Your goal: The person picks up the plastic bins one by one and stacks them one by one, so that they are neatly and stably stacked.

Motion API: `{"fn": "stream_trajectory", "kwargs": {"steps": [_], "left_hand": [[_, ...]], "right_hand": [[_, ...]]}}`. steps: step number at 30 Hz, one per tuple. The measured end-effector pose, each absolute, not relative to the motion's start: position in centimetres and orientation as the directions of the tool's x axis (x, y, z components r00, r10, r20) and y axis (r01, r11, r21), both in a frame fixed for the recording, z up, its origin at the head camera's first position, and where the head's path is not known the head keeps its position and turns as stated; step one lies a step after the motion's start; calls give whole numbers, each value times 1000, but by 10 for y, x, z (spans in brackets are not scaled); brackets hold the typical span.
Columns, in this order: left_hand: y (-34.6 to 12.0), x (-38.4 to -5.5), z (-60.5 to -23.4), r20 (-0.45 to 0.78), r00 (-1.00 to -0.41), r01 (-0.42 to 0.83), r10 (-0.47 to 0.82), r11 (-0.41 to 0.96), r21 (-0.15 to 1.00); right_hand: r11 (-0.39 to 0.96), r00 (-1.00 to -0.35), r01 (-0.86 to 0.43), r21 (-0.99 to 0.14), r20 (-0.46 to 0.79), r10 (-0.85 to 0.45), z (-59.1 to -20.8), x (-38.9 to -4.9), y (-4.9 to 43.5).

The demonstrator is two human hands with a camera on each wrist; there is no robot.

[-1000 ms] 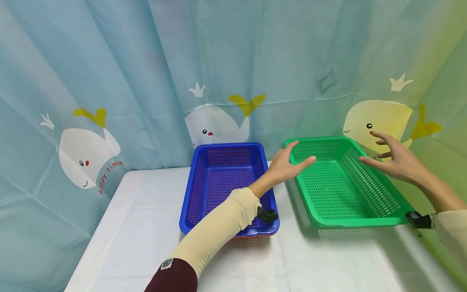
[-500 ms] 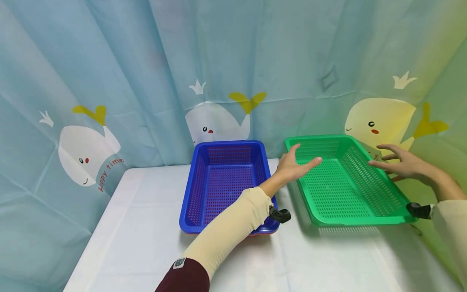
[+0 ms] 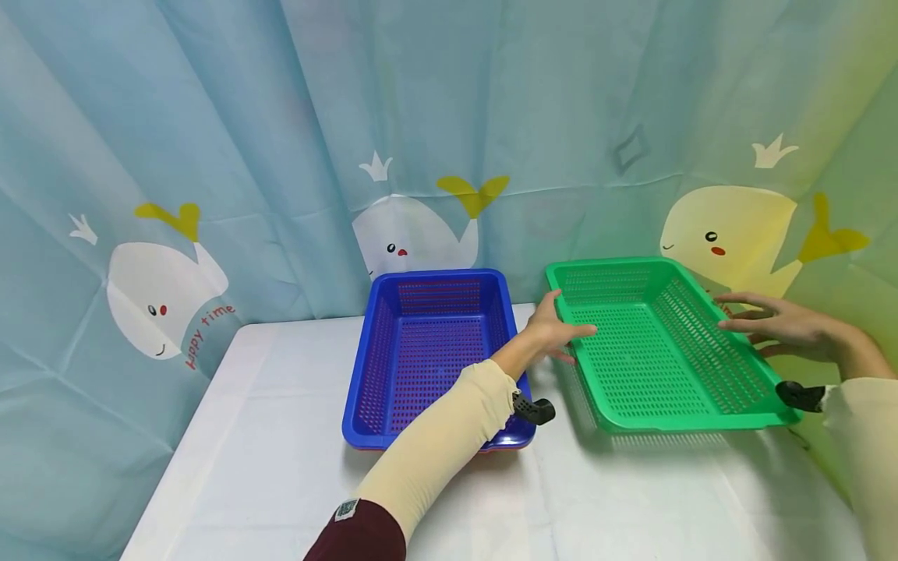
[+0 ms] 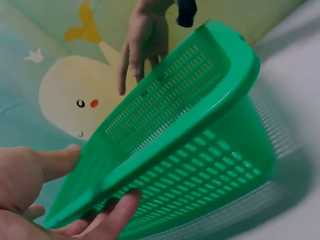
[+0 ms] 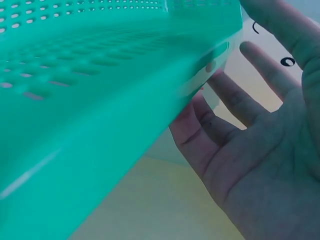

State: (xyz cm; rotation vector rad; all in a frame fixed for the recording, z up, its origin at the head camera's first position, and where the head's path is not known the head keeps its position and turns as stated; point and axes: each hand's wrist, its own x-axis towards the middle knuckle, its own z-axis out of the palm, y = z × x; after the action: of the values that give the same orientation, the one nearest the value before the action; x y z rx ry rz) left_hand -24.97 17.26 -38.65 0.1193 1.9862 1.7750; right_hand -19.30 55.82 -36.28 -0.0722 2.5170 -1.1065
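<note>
A green perforated plastic basket sits at the right of the table. My left hand is at its left rim: in the left wrist view the thumb extends over the rim and the fingers reach along the outer wall, the fingertips seeming to touch it. Opposite, my right hand is by the right rim. In the right wrist view its fingers are extended under and outside the rim, with the thumb above; whether they touch is unclear. Neither hand is closed round the rim.
Left of the green basket stands a blue basket, with red showing through its holes and below its edge. My left forearm crosses over its front corner. A white cloth covers the table. A whale-print curtain hangs behind and at both sides.
Both hands have come down to the green basket's side rims; the left fingers have dropped outside the left rim. The right hand has shifted right and down. The baskets have stayed in place.
</note>
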Motion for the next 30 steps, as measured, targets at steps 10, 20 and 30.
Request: {"fn": "stream_trajectory", "kwargs": {"steps": [10,20,30], "left_hand": [[166,-257,-400,-303,-818,-322,489,48,946],[165,-257,-402,-315,-795,-349,518,34,937],[165,-257,-402,-311,-801,-337,512,45,941]], "right_hand": [[638,-888,114,-762,-367,-279,-370,-198,571],[641,-900,90,-763,-337,-275,-376,-199,573],[655,-914,65,-753,-308,-264,-382,-199,576]]}}
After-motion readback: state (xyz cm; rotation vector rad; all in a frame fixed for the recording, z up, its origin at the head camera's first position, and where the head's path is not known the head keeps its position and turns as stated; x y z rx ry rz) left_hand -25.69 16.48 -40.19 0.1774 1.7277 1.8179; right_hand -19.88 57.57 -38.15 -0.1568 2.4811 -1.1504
